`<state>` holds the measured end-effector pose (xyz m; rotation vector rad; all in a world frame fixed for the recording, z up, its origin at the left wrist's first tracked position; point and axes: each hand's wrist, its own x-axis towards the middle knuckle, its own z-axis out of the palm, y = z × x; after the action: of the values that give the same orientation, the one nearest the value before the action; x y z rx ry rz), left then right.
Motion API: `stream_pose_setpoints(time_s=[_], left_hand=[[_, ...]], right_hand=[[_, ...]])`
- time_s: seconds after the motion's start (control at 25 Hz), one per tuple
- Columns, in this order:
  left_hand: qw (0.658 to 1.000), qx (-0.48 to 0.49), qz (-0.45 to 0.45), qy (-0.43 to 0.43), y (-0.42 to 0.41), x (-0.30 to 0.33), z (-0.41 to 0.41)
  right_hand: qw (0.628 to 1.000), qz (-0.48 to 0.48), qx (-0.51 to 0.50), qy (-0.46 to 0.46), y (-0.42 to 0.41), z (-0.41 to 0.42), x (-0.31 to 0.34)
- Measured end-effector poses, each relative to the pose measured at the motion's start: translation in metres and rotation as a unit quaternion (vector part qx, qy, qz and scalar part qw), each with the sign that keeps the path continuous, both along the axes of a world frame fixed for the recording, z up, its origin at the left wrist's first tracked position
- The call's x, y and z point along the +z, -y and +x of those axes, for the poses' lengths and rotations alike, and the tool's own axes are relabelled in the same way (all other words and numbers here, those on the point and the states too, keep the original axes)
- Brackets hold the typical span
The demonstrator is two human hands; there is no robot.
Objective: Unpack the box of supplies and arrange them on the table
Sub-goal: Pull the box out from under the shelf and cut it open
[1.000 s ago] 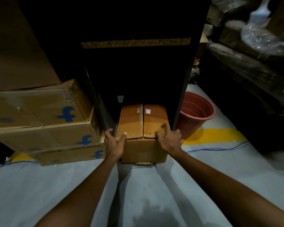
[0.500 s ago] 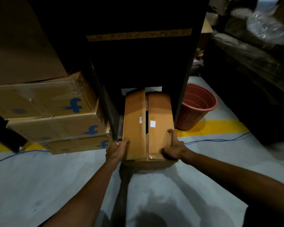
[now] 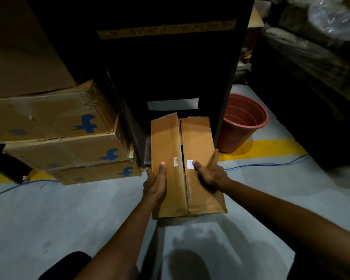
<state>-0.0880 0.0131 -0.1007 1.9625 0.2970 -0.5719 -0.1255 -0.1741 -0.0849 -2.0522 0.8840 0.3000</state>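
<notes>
The box (image 3: 182, 164) is gripped at both long sides by the left hand (image 3: 155, 182) and right hand (image 3: 209, 174), fingers curled; it should be kept level when lifted.

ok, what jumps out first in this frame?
The long cardboard box at centre, gripped by the left hand and right hand, its far end under the dark table. Left of it, stacked boxes with blue logos; right, a reddish bucket on the floor.
</notes>
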Motion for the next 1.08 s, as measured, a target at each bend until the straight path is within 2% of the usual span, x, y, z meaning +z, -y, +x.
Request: stream_pose_setpoints(time_s=[0.32, 0.44, 0.6, 0.68, 0.76, 0.92, 1.08], left_hand=[[0.988, -0.051, 0.148, -0.019, -0.009, 0.011, -0.040], [0.976, -0.063, 0.207, -0.002, -0.012, 0.011, -0.051], [0.972, -0.077, 0.220, 0.005, -0.014, 0.008, -0.057], [0.972, -0.076, 0.220, -0.014, -0.017, 0.005, -0.052], [0.974, -0.087, 0.211, 0.001, -0.014, 0.008, -0.052], [0.957, -0.169, 0.184, 0.150, 0.009, 0.018, -0.052], [0.915, -0.276, 0.217, 0.200, 0.009, 0.011, -0.043]], right_hand=[[0.997, -0.001, 0.048, -0.062, 0.002, -0.047, -0.008], [0.994, 0.030, 0.045, -0.096, 0.006, -0.060, -0.004], [0.987, 0.081, 0.034, -0.138, 0.007, -0.059, 0.011], [0.981, 0.078, 0.050, -0.171, 0.007, -0.058, 0.016], [0.982, 0.067, 0.047, -0.169, 0.005, -0.056, 0.015], [0.992, -0.057, 0.077, -0.084, -0.005, -0.044, 0.014], [0.967, -0.183, 0.177, -0.016, -0.007, -0.040, 0.023]])
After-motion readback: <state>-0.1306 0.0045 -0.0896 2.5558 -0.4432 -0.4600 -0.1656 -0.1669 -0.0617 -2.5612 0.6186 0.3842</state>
